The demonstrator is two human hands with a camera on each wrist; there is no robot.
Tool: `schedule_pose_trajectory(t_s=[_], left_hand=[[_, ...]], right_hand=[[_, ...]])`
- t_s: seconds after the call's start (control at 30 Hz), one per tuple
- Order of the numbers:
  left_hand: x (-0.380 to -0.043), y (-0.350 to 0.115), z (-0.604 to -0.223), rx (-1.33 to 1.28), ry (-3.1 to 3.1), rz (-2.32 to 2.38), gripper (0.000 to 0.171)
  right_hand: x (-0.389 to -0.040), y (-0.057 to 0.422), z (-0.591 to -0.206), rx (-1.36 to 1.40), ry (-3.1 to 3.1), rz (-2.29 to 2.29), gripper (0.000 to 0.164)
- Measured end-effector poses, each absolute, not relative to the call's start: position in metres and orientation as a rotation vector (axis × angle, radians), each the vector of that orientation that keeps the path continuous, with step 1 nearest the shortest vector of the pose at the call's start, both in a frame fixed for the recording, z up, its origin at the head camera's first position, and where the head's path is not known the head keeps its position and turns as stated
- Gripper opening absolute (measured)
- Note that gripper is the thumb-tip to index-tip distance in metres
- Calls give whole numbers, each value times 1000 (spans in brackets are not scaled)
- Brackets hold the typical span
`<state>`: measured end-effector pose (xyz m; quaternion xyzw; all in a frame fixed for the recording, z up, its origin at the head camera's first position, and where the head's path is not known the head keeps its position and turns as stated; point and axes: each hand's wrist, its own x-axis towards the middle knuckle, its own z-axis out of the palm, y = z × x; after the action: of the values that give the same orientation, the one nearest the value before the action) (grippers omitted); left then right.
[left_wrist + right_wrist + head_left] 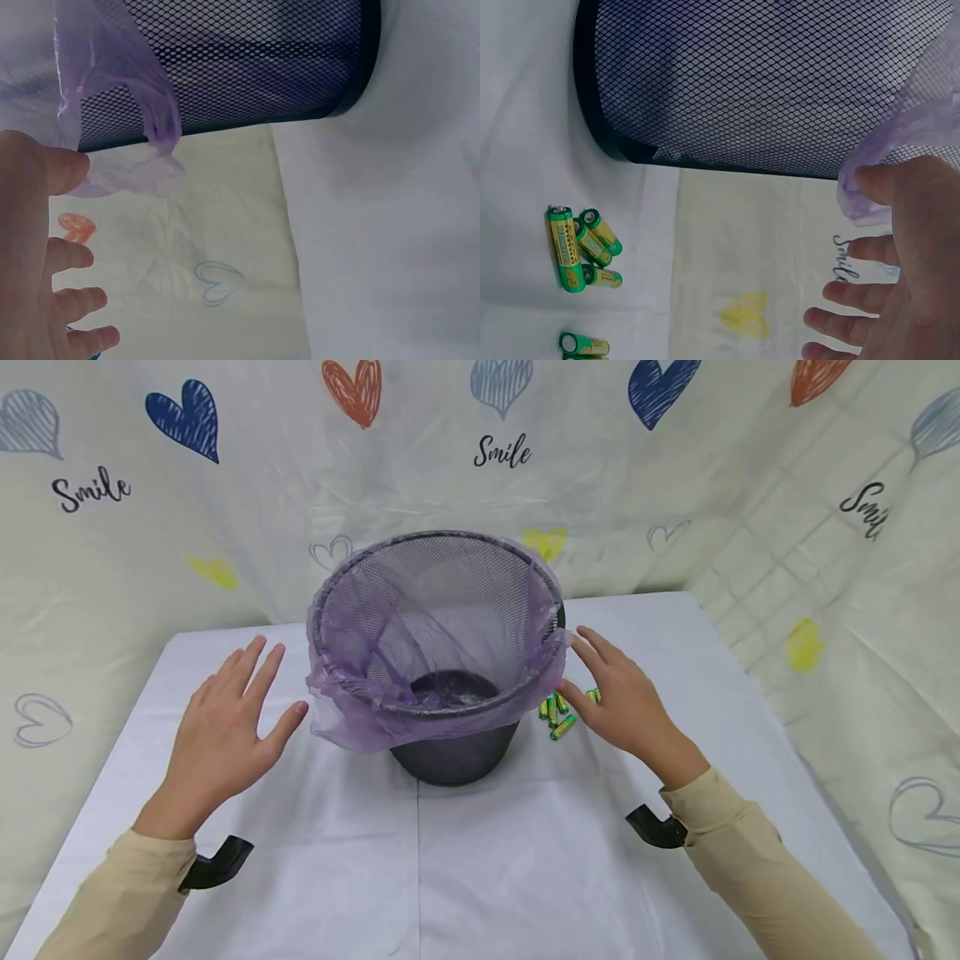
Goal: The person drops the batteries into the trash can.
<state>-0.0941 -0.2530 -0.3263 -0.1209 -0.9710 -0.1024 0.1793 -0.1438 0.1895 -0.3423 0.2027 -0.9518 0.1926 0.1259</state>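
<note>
A black mesh wastebasket point(454, 758) stands upright on the table, lined with a thin purple bin bag point(367, 728) folded out over its rim. My left hand point(225, 735) is beside the basket's left side with fingers spread, a small gap from the bag in the head view. On the other side, my right hand point(626, 702) has its fingers extended at the bag's edge. Its thumb seems to touch the purple film point(855, 196) in the right wrist view. Neither hand grips anything. Loose folds of the bag point(161, 97) hang near my left thumb.
Several green-and-yellow batteries point(562, 727) lie to the right of the basket, partly behind my right hand in the head view. A white cloth point(480, 893) covers the table. Behind it hangs a curtain point(420, 477) printed with hearts.
</note>
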Motion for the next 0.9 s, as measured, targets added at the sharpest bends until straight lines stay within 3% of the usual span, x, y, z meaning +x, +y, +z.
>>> schedule_pose_trajectory(t_s=[0.9], left_hand=[[-95, -248, -331, -360, -2409, -742, 56]], right_hand=[[-148, 215, -364, 599, -2735, 785, 66]])
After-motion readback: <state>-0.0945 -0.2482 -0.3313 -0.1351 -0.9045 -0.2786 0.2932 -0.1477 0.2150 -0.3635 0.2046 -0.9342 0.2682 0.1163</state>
